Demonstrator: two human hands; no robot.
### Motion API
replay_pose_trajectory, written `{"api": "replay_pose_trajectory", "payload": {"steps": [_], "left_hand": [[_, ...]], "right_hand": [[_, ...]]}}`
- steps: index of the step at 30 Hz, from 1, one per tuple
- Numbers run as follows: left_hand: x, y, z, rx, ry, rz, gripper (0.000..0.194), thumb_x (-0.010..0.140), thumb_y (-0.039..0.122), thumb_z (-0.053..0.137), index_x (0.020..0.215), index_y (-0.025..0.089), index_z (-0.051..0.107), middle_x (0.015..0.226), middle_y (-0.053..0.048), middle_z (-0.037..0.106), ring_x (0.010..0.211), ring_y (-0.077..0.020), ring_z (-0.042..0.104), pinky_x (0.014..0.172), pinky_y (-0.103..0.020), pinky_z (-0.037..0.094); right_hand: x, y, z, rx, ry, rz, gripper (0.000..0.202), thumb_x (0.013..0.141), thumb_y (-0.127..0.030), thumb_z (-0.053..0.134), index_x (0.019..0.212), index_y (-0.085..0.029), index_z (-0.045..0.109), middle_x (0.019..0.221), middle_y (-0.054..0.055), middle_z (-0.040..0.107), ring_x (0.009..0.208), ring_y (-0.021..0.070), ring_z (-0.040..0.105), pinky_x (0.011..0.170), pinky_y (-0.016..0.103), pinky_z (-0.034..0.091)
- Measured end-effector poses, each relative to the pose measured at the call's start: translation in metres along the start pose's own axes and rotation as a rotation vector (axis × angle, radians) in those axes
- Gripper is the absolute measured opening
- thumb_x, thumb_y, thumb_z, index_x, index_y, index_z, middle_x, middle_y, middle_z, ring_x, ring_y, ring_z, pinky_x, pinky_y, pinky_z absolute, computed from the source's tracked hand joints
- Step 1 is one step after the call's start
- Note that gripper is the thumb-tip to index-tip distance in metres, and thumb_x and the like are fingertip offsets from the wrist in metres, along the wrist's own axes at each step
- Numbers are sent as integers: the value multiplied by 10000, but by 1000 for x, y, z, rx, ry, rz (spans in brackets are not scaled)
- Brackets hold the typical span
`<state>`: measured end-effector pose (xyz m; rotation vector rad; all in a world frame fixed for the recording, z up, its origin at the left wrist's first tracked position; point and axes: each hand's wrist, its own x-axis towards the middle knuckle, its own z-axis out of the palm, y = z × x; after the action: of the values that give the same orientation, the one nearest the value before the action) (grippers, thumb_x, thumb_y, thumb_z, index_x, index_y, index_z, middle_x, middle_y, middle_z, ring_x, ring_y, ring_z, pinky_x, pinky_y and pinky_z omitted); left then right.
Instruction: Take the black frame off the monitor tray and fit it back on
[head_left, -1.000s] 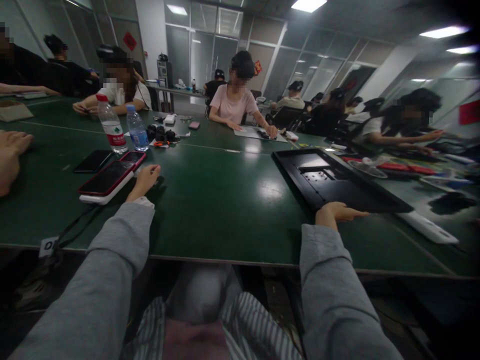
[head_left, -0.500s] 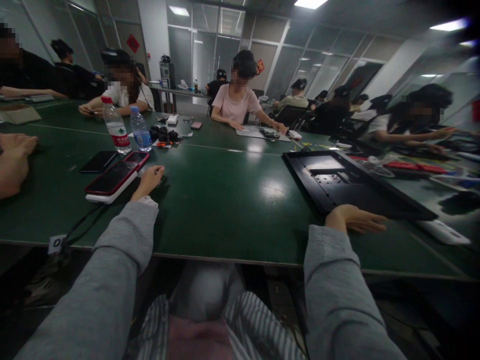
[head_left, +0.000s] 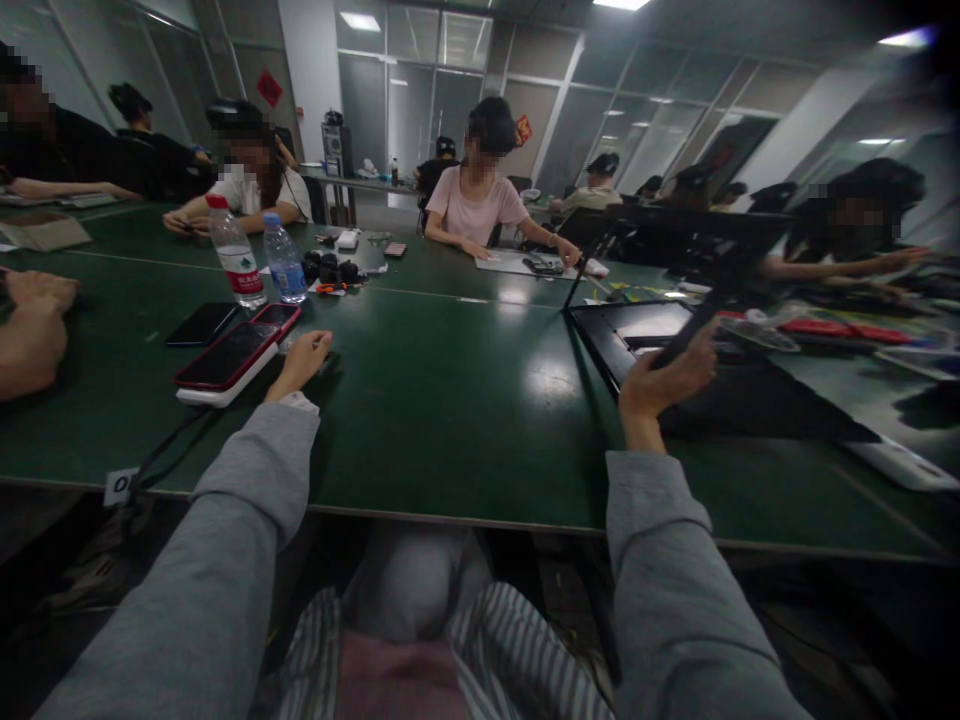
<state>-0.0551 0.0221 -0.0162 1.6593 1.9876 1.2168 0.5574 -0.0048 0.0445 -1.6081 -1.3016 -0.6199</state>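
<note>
My right fingers (head_left: 703, 352) grip a black frame (head_left: 731, 284) tilted over a black panel (head_left: 757, 402) on the green tabletop (head_left: 450, 400); from here I can't tell whether my curled left fingers (head_left: 321, 342) hold anything. Glass partitions (head_left: 459, 98) stand behind seated co-workers (head_left: 478, 205).

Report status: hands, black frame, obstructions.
Right hand gripping black frame, tilted up. Black panel lies underneath. Left hand curled, red-cased phone beside it.

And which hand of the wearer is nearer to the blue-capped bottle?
Left. The left hand is close to the blue-capped bottle, on its near side; the right hand is far to its right, holding a raised black frame.
</note>
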Motion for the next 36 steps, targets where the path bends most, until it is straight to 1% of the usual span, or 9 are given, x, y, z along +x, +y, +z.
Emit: {"api": "replay_pose_trajectory", "payload": {"steps": [4,8,11,14,17,23,26,30,36], "left_hand": [[-4,10,-1,-14,6,49,454,1018,425,500,1280,134,731,1190,-142,773,878,-218,708,912,-354,546],[-10,25,-5,-35,55,108,461,1040,416,460,1290,125,716,1182,-142,768,955,-226,706,947,-354,538],[-15,38,-7,-47,176,163,491,1059,449,449,1344,119,677,1220,-154,742,1076,-250,694,1038,-385,508],[-21,50,-4,-43,306,199,650,1025,553,553,1529,144,520,1437,-199,619,1238,-286,643,1114,-425,463],[-29,58,0,-50,320,228,811,999,593,599,1642,173,338,1574,-232,485,1286,-300,628,1135,-443,453],[-33,60,1,-31,244,134,535,1111,450,342,1541,138,404,1168,-132,746,936,-236,742,973,-389,543],[-30,57,-2,25,293,102,478,1095,410,391,1471,128,480,1135,-139,763,1054,-277,734,995,-401,523],[-28,52,-5,144,304,73,382,1052,393,440,1234,152,674,1134,-160,762,1141,-316,702,1035,-423,489],[-26,41,-2,294,174,-31,368,937,412,568,1049,148,799,1036,-180,786,1068,-365,713,957,-434,513]], "right_hand": [[-7,-21,20,34,-50,-77,700,936,-260,419,1608,-67,382,1456,288,550,1349,393,525,1140,636,397],[-15,-49,15,67,-143,-58,692,999,-292,338,1661,-95,312,1338,260,600,1313,386,568,1108,660,423],[-18,-60,11,131,-167,-21,711,1020,-303,277,1705,-122,228,1262,231,622,1201,349,624,1050,622,482],[-19,-63,16,240,-186,23,727,1019,-299,247,1726,-145,169,1200,186,638,1026,283,661,966,520,541],[-22,-64,25,351,-235,83,738,1023,-294,225,1726,-109,97,1126,153,660,866,227,645,899,424,552],[-30,-55,48,371,-364,203,762,1054,-368,281,1688,-14,50,1101,169,696,854,235,643,893,382,518],[-33,-46,58,284,-482,236,796,1014,-417,439,1652,-7,199,1127,201,704,976,296,670,928,418,506],[-37,-37,66,178,-578,247,597,944,-437,567,1446,-114,553,1082,184,732,1005,341,683,923,455,514],[-41,-29,70,175,-568,223,436,847,-408,609,1169,-137,723,936,151,748,919,316,682,899,447,533]]}}
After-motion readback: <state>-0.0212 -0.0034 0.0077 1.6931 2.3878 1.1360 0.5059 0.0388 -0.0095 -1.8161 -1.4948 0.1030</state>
